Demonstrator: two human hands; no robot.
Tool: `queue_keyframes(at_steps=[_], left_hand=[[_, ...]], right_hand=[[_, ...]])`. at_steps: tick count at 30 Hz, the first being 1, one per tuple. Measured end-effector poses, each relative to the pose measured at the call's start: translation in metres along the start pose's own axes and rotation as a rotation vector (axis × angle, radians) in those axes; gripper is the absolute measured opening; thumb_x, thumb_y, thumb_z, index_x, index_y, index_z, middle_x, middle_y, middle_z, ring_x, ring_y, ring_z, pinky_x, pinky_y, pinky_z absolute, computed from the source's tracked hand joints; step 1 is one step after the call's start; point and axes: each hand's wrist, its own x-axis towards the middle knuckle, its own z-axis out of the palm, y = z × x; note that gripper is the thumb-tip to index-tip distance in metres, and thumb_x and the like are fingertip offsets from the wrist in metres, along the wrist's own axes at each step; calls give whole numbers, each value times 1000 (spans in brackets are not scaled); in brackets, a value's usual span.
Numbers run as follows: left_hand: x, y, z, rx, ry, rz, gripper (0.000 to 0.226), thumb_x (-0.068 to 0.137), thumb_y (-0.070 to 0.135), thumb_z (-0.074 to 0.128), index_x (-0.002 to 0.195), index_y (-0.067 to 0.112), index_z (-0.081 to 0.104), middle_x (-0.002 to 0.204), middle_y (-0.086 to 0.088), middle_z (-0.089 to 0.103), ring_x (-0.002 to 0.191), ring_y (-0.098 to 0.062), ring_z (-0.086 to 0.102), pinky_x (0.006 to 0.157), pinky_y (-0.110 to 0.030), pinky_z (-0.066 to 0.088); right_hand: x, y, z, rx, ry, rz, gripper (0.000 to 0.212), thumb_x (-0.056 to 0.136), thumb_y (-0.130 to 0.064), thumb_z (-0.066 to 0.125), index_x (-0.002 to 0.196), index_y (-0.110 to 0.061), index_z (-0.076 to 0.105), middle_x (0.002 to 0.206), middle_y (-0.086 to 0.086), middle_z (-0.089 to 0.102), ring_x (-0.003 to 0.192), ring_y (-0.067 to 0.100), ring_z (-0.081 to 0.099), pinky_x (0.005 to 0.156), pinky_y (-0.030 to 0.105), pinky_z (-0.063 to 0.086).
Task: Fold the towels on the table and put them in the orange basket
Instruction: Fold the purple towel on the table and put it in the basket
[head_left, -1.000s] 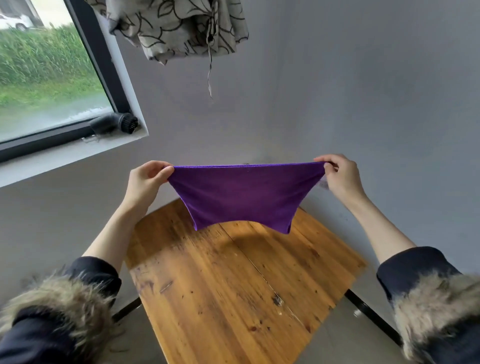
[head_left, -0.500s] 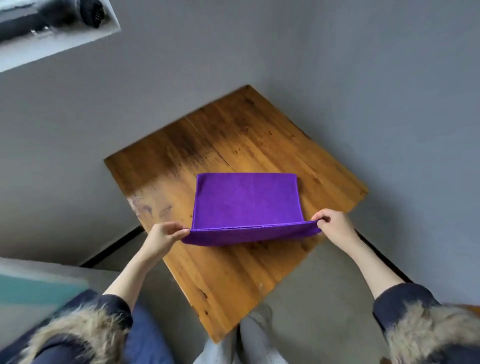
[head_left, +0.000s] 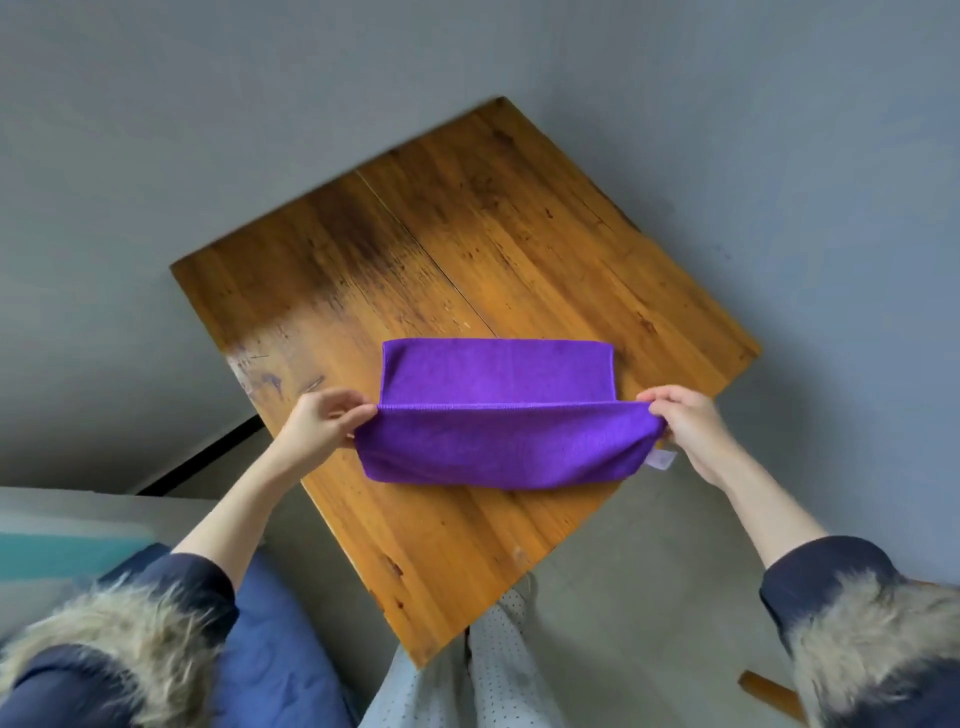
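Pinching the purple towel by two corners, my left hand and right hand each keep a thumb-and-finger grip on its near hem. Its far half lies flat on the bench; the near part sags above the wood. First fold unfinished, I judge; no orange basket in view.

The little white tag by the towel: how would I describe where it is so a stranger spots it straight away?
Start at the wooden table and find the purple towel lying across it. Follow its raised near edge to the right hand that pinches that corner. The white tag hangs just below that grip, the only pale scrap against the purple cloth.
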Motion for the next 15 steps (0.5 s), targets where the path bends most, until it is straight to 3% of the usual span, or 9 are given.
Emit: queue_keyframes(at_steps=[3,7,10,15], left_hand=[[29,9,0,-1,89,60,11,90,7,58,89,-3,63,80,-14,58,70,-19,56,55,-21,56],[67,10,3,-8,126,79,9,89,10,60,82,8,65,75,-10,57,67,-14,57,54,-21,56],[93,7,3,6,148,80,14,88,10,61,76,16,66,73,-7,58,64,-11,56,53,-20,55],[124,-4,7,78,146,37,9,88,13,61,84,7,66,78,-12,58,65,-13,55,52,-17,54]], right_hand=[[26,-13,8,58,44,-56,28,84,5,42,92,-10,64,68,0,57,50,4,45,44,15,35],[57,-22,20,99,87,-93,32,82,6,43,83,-19,63,71,2,58,37,-4,42,37,10,31],[77,-24,27,108,118,-102,33,82,5,46,81,-23,63,76,1,61,48,-3,49,42,8,36],[102,-19,38,105,134,-95,28,83,4,47,88,-17,64,82,3,63,67,6,54,53,9,42]])
